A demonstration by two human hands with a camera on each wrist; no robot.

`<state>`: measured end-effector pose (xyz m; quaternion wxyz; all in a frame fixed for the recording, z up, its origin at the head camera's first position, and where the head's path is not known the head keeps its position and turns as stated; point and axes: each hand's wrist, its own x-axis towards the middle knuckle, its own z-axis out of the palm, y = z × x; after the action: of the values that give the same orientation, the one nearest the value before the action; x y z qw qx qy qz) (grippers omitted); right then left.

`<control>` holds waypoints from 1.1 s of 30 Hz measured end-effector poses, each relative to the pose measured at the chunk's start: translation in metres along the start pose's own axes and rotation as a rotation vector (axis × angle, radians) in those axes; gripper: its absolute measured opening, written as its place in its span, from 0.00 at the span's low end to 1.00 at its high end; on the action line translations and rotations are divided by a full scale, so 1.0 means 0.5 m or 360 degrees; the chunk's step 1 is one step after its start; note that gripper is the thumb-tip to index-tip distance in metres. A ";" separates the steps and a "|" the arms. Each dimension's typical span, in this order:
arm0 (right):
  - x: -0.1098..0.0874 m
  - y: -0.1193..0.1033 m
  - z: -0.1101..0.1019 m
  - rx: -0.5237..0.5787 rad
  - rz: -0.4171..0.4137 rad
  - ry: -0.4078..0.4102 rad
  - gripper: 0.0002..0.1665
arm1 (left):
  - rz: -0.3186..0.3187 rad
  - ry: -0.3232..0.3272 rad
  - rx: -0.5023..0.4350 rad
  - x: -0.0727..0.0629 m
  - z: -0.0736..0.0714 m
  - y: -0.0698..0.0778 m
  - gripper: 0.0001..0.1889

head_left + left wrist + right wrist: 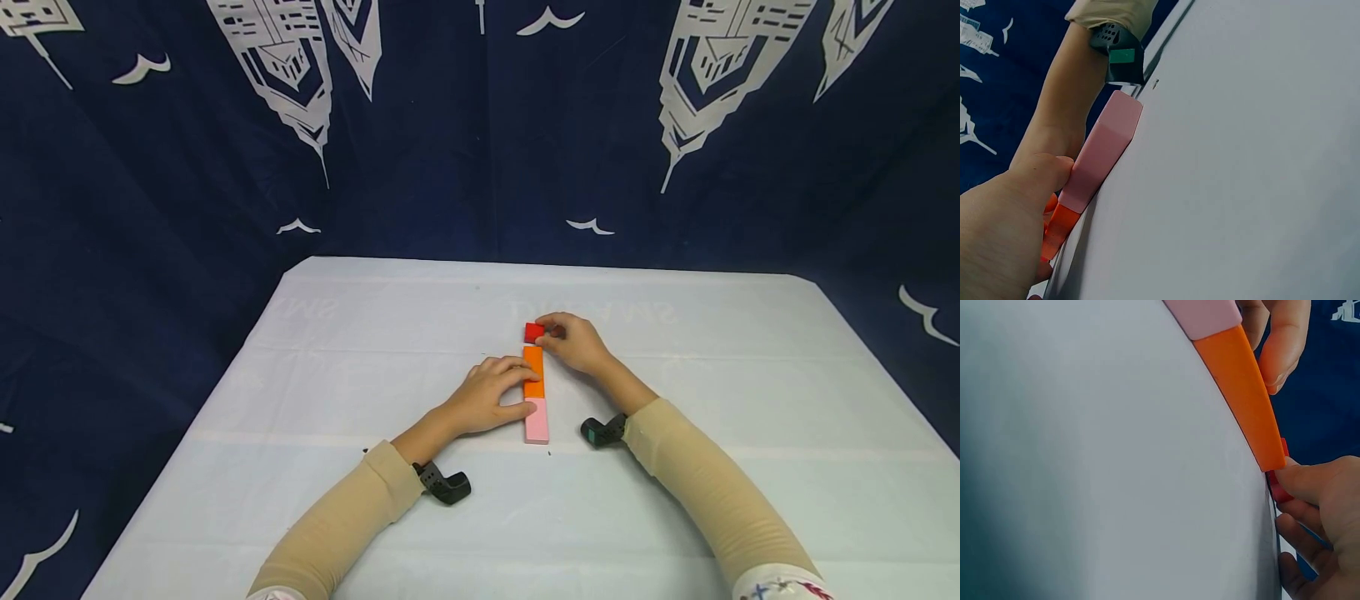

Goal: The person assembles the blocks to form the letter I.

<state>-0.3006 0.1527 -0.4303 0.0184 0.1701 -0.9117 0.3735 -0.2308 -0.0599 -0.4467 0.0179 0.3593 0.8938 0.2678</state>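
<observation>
A pink block [536,422] and an orange block [533,372] lie end to end in a line on the white table. Just beyond the orange one, with a narrow gap, is a small red block [534,333]. My right hand [576,342] pinches the red block between thumb and fingers from its right side. My left hand [491,396] lies to the left of the line, its thumb at the pink block and its fingertips on the orange block. In the right wrist view the red block [1282,487] is partly hidden by the right thumb and the orange block.
A white cloth covers the table [300,500], whose far edge meets a dark blue curtain [450,167] with white drawings. Black wrist devices sit on the left wrist [446,483] and the right wrist [602,431], over beige sleeves. Tiny dark specks dot the cloth.
</observation>
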 end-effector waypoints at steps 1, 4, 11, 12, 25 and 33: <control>0.000 0.000 0.001 -0.0005 -0.0001 0.0000 0.20 | 0.0001 0.0001 0.0002 0.000 0.000 0.000 0.24; 0.000 0.001 0.002 -0.0018 -0.0002 0.0000 0.20 | 0.0005 0.0007 0.0005 0.000 0.000 0.001 0.24; -0.003 0.001 0.002 -0.0006 -0.0012 -0.0001 0.21 | 0.0017 0.0015 0.0009 0.000 0.002 0.001 0.24; -0.003 0.001 0.001 -0.0004 -0.0009 -0.0004 0.21 | 0.0018 0.0015 0.0010 0.000 0.002 0.001 0.24; -0.004 0.004 0.000 -0.0012 -0.0003 0.0006 0.25 | 0.0017 0.0012 0.0015 0.003 0.004 0.000 0.24; -0.018 0.008 -0.017 0.0064 -0.0034 0.0076 0.24 | 0.0032 0.0018 -0.0004 0.007 0.002 0.000 0.24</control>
<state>-0.2943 0.1636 -0.4283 0.0407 0.1712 -0.9014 0.3957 -0.2332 -0.0574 -0.4470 0.0107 0.3667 0.8899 0.2710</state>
